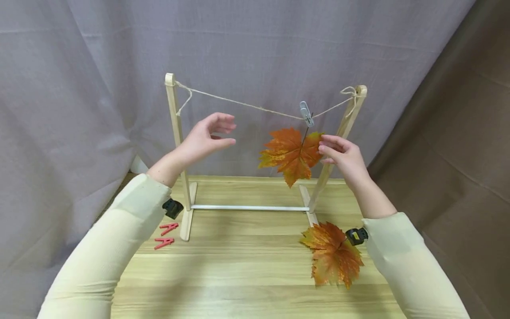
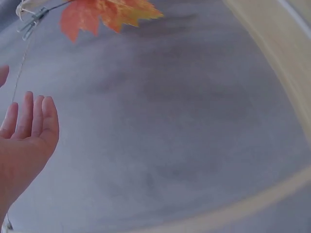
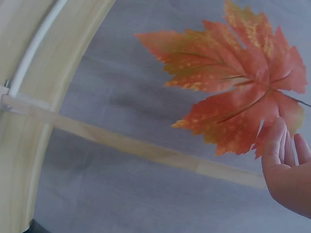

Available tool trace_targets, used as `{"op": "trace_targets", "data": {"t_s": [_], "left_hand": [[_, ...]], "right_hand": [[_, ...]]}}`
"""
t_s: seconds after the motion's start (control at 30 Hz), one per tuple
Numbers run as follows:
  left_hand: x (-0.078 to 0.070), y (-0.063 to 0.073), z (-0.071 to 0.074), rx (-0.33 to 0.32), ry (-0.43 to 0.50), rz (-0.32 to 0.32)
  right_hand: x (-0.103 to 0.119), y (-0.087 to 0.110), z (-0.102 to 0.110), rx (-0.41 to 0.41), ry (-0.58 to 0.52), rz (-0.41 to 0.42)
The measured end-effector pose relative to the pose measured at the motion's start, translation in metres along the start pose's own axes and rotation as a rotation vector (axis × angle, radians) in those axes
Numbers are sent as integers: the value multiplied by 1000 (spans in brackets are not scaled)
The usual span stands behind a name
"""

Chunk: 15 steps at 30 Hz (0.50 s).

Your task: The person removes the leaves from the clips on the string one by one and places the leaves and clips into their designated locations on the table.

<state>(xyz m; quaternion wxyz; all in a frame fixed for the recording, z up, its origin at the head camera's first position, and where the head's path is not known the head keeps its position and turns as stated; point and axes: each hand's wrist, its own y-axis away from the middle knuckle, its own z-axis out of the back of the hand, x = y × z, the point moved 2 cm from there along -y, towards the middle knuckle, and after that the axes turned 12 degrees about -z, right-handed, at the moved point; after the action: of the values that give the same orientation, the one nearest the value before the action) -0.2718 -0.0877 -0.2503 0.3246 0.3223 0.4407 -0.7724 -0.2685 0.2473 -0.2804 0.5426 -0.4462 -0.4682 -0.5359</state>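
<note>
While the hanging leaf (image 1: pixel 292 155) is fixed by its stem in a grey clothespin (image 1: pixel 306 113) on the twine line (image 1: pixel 247 105) of the small wooden stand (image 1: pixel 175 146), the right hand (image 1: pixel 342 156) meets its right edge with relaxed, almost straight fingers (image 3: pixel 276 145). They seem only to touch the blade, though from the wrist view I cannot be sure that no finger is behind it. The left hand (image 1: pixel 207 137) is spread and holds nothing; it hangs in the air near the left post, just below the twine.

I judge this leaf to be very light and thin, probably an artificial one of cloth, soft and easy to bend. It will swing on the pin at the smallest push. Its lobes are floppy, so a hold on the blade would only fold it. The stem near the pin is the stiffer part and the better place for a pinch.

A second leaf (image 1: pixel 334 259) lies flat on the wooden table (image 1: pixel 239 274) in front of the stand's right foot, and two red clothespins (image 1: pixel 166 235) lie beside the left foot.
</note>
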Motion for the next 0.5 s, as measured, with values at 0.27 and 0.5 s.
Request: {"op": "trace_targets", "data": {"t_s": [0.27, 0.5], "left_hand": [[-19, -33, -21, -16, 53, -38], [-37, -53, -36, -2, 84, -89]], "right_hand": [[10, -9, -9, -112, 199, 39], [20, -17, -20, -195, 339, 77]]}}
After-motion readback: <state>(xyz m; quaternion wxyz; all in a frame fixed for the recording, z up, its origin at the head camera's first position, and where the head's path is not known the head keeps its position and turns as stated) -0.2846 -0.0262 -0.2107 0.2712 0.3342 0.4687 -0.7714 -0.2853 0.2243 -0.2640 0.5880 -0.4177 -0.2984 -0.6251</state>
